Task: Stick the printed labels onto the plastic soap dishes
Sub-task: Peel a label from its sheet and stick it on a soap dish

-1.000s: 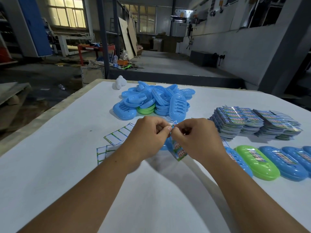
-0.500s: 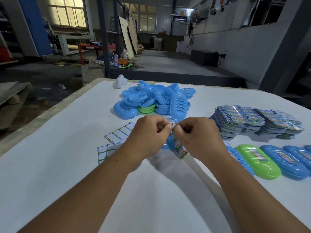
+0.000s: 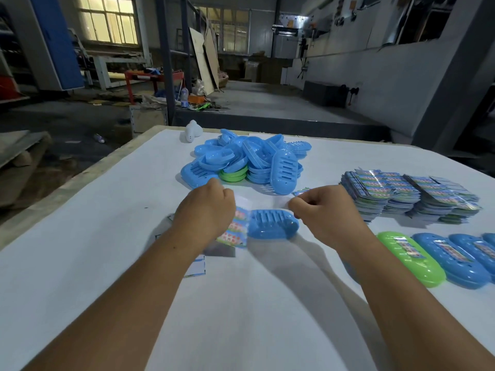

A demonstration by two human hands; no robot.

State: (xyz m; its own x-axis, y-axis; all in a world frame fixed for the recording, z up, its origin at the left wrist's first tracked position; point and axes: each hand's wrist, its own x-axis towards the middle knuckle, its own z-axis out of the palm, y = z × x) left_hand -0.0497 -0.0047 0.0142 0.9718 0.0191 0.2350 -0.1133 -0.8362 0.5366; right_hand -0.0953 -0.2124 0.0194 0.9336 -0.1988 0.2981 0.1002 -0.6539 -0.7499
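A blue soap dish [image 3: 273, 223] lies slotted side up on the white table [image 3: 93, 250], between my two hands. My left hand [image 3: 206, 212] is closed on a printed label sheet [image 3: 233, 230], which hangs down beside the dish's left end. My right hand [image 3: 324, 210] pinches a small peeled label [image 3: 301, 193] at its fingertips, just above and right of the dish. A pile of blue and green unlabelled dishes [image 3: 249, 159] sits behind the hands.
Stacks of printed label sheets [image 3: 401, 196] lie at the right. In front of them runs a row of labelled dishes, one green [image 3: 412, 257], the others blue [image 3: 455, 261]. Used backing sheets [image 3: 197, 266] lie under my left forearm. A small white object [image 3: 191, 132] stands at the far edge.
My hands were pinched together on the label sheet; now they have pulled apart, the right taking a small label with it. The blue dish between them has come into view.
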